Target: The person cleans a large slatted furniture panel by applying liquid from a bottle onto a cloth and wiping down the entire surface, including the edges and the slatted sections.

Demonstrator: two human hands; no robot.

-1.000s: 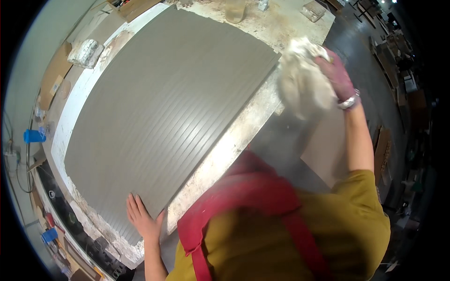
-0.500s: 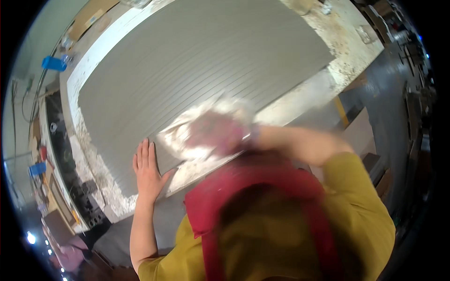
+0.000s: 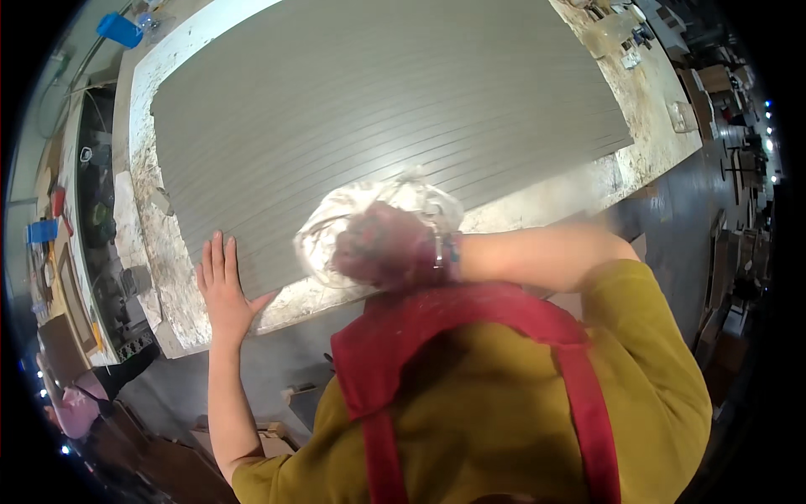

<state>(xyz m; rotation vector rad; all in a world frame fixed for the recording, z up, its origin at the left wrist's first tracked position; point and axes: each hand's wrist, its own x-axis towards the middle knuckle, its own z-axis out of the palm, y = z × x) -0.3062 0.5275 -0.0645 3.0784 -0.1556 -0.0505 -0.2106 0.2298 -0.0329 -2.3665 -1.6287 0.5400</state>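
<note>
A blue box (image 3: pixel 119 29) sits at the far left corner. Shelves (image 3: pixel 92 244) of clutter run along the left. Small tools (image 3: pixel 638 38) lie far right.

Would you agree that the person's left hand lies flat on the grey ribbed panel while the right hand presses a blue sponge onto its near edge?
Not quite: the head view shows the right hand pressing a crumpled whitish rag, not a blue sponge. The rest holds: the left hand lies flat, fingers spread, on the grey ribbed panel at its near edge.
</note>
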